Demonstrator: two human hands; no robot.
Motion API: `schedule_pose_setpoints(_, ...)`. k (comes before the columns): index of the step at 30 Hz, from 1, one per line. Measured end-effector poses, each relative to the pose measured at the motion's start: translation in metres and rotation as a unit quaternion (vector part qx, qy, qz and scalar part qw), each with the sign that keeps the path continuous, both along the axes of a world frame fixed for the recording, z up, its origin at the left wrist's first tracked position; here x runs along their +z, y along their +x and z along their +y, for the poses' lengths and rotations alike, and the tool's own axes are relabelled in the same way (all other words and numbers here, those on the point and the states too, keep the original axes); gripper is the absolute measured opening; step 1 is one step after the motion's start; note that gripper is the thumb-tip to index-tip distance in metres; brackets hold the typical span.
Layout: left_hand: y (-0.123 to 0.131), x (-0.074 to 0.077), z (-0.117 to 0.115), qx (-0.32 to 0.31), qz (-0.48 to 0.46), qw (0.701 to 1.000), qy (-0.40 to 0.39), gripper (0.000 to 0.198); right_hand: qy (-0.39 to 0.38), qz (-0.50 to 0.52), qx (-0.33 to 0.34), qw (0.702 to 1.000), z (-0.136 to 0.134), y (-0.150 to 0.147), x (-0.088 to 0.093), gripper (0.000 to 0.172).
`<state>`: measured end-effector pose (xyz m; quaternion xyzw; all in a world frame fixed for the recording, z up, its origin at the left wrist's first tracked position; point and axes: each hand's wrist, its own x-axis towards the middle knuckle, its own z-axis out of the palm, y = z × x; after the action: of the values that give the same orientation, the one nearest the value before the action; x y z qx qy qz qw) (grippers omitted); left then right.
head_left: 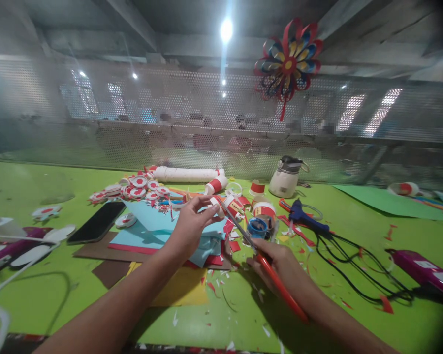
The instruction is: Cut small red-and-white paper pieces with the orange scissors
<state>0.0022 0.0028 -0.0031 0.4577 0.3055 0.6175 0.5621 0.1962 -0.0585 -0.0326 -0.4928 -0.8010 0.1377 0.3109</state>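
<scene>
My left hand (192, 223) pinches a small white piece of paper or card (217, 206) between thumb and fingers, above the light blue paper sheets (151, 236). In my right hand (280, 268) is a pair of scissors (280, 285) with orange-red handles, its blades pointing up and left at that piece. Whether the blades are spread I cannot make out. Just beyond the hands lie red-and-white paper cups (265, 211) and a blue ring-shaped item (257, 227). Red and white scraps (235, 246) are strewn beneath the blades.
Left of the sheets lie a dark phone (98, 222) and a heap of red-and-white discs (138, 183). At right are a blue glue gun (306, 216), its looped black cord and a purple power strip (426, 268). A white jug (285, 177) stands by the mesh screen (192, 108).
</scene>
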Motion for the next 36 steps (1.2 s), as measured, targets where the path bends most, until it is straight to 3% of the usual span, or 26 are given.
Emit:
schedule_pose_setpoints(14, 0.0029, -0.0020, -0.0017, 0.001, -0.005, 1.000, 0.004, 0.032, -0.010, 0.007, -0.018, 1.000, -0.0047, -0.0040, 0.0029, 0.015)
schedule_pose_setpoints(22, -0.0033, -0.0046, 0.0029, -0.067, -0.054, 0.996, -0.015, 0.030, 0.006, -0.012, -0.022, 1.000, -0.0033, -0.0036, 0.0025, 0.017)
schedule_pose_setpoints(28, -0.0028, -0.0009, 0.0013, -0.054, -0.045, 0.997, -0.035, 0.030, 0.000, -0.017, -0.011, 1.000, 0.0008, -0.0017, -0.0003, 0.020)
schedule_pose_setpoints(36, -0.0037, -0.0028, 0.0000, -0.070, -0.030, 0.997, -0.017, 0.030, -0.014, 0.009, -0.021, 1.000, -0.0028, -0.0041, 0.0038, 0.012)
